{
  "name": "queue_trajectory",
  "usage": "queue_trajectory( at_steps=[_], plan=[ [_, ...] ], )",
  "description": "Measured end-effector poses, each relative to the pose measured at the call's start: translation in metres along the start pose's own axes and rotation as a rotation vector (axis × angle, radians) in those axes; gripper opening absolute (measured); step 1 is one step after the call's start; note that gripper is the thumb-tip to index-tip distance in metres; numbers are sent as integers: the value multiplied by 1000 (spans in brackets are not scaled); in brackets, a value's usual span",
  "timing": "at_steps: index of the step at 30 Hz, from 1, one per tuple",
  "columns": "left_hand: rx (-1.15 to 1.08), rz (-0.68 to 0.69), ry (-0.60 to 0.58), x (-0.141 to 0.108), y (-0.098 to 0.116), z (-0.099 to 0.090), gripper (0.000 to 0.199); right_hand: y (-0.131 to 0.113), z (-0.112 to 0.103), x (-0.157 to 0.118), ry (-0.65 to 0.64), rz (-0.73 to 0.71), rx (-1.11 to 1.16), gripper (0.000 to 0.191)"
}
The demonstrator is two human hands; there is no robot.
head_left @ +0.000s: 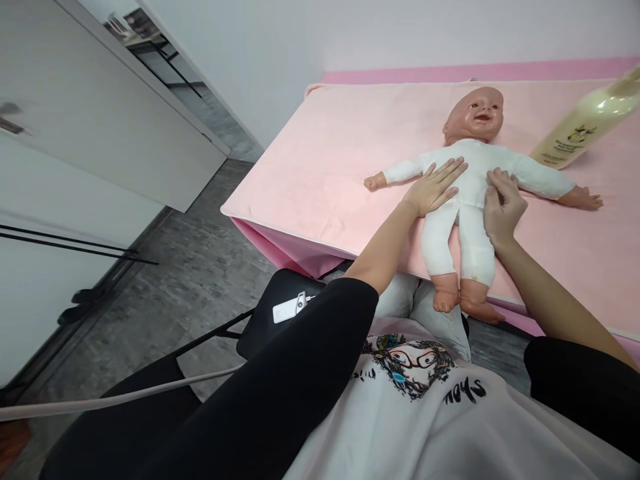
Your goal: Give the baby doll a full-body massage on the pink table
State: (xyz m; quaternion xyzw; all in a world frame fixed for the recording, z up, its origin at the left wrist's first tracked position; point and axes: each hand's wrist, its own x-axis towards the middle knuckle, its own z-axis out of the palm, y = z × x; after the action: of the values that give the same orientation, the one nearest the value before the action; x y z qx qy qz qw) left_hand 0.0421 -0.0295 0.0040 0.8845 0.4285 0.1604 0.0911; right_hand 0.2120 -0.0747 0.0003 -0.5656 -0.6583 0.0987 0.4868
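A baby doll (471,175) with a white cloth body lies face up, its head toward the wall and its feet over the table's near edge. My left hand (434,187) rests flat on the doll's belly, fingers stretched out. At the doll's other side, my right hand (504,205) is curled closed against the cloth, thumb near the bent fingers. Whatever the right fingers hold, if anything, is hidden. Beyond the doll's outstretched arm stands a cream pump bottle (575,130), tilted in the view.
A pink cover (320,160) lies over the table. Close to its near left corner is a black chair (270,300) bearing a white device (289,309) with a cable. A pale cable (150,397) crosses the lower left. A door (100,93) stands at left.
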Motion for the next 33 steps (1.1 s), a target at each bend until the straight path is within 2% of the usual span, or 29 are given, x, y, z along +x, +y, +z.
queue_trajectory(
  at_steps=[3,6,10,14,22,28,30,33],
  plan=[
    [-94,-178,68,-6,4,1,64,-5,-6,-5,-126,-191,-90,46],
    [-184,-286,98,-9,6,4,66,-8,-13,-2,-396,-364,-170,49],
    [-253,-324,109,-8,6,6,70,-12,-15,16,-738,-552,-212,51],
    [-275,-389,118,-9,5,7,72,-14,-13,32,-852,-648,-211,52],
    [-285,-439,154,-11,10,8,60,2,-9,52,-878,-538,-301,59],
    [-262,-431,148,-11,9,9,57,5,-7,70,-963,-279,-343,75],
    [-250,-435,153,-10,8,11,56,5,-6,75,-988,-231,-384,80],
    [-258,-438,181,-8,4,16,56,5,-3,78,-952,-208,-440,87]
  ],
)
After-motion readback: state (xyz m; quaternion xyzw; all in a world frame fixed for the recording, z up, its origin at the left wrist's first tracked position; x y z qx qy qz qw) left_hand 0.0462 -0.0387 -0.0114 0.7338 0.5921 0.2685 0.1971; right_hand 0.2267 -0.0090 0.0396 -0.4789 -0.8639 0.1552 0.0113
